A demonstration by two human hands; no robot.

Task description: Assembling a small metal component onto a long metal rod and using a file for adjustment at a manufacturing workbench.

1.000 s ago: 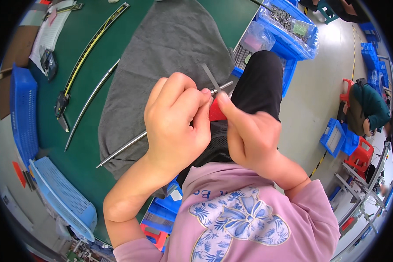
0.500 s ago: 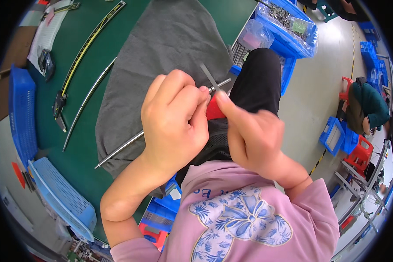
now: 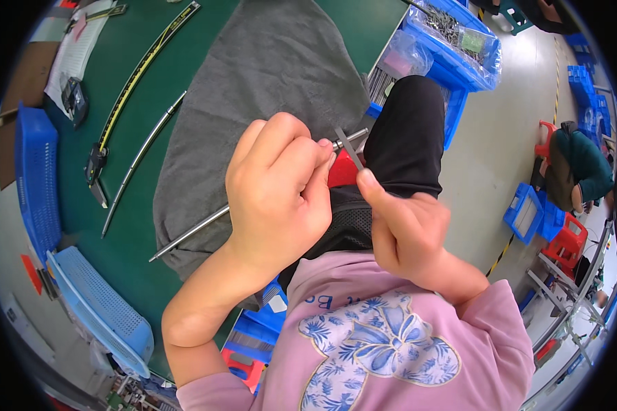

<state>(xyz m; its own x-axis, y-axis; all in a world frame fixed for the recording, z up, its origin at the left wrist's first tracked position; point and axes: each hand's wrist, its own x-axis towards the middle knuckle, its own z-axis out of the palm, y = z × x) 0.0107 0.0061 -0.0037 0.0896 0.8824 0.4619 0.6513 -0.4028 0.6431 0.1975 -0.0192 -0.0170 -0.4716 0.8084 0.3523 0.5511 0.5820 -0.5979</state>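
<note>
My left hand (image 3: 277, 185) is closed round a slim silver metal rod (image 3: 192, 231). One end of the rod sticks out past my wrist to the lower left. Its other end, which has a groove, shows beyond my fingertips. My right hand (image 3: 415, 229) pinches a thin, flat grey file (image 3: 349, 146), thumb on top. The file lies across the rod's grooved end, close to my left fingertips. Beneath my hands a grey cloth (image 3: 274, 68) covers part of the green table (image 3: 144, 246). My fingers hide the middle of the rod.
A similar rod (image 3: 140, 157) and a caliper with a yellow scale (image 3: 134, 82) lie left of the cloth. Blue baskets (image 3: 103, 308) line the table's left edge. Blue bins (image 3: 452, 103) with metal parts stand at the right. Farther right, a person (image 3: 583, 168) bends near red stools.
The file has slid toward the lower right across the rod as my right hand drew back. My left hand still grips the rod, shifted only slightly.
</note>
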